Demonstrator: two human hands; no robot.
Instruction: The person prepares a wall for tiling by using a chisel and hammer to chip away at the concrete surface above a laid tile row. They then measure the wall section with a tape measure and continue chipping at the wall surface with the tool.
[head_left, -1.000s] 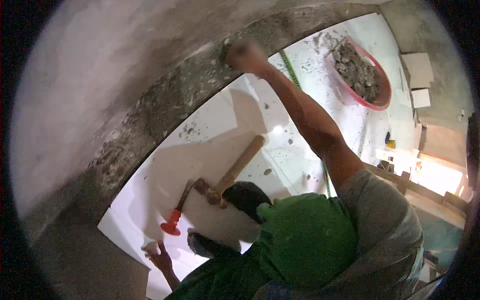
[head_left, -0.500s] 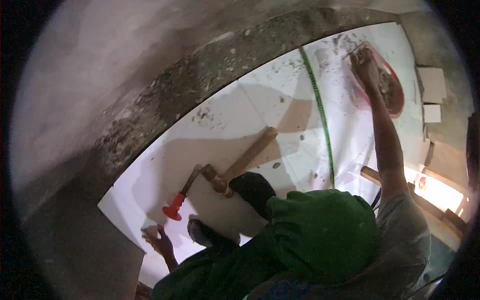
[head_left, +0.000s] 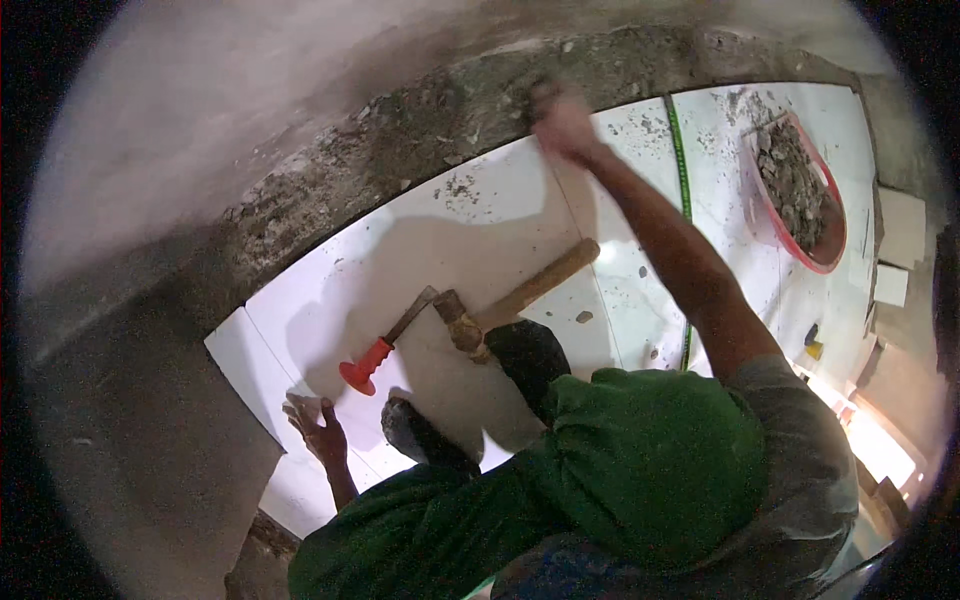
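Right hand [head_left: 565, 128] is lying over the edge of the rubble strip [head_left: 420, 115], beside the white floor [head_left: 620, 310]; motion blur is preventing me from telling whether it is grasping or released. I am judging the strip's loose pieces light, gritty and brittle, best pinched across their sides. I am holding my right arm [head_left: 670, 240] outstretched, nearly straight; my left hand [head_left: 322, 435] is lying spread and unladen near the red-handled chisel [head_left: 372, 362].
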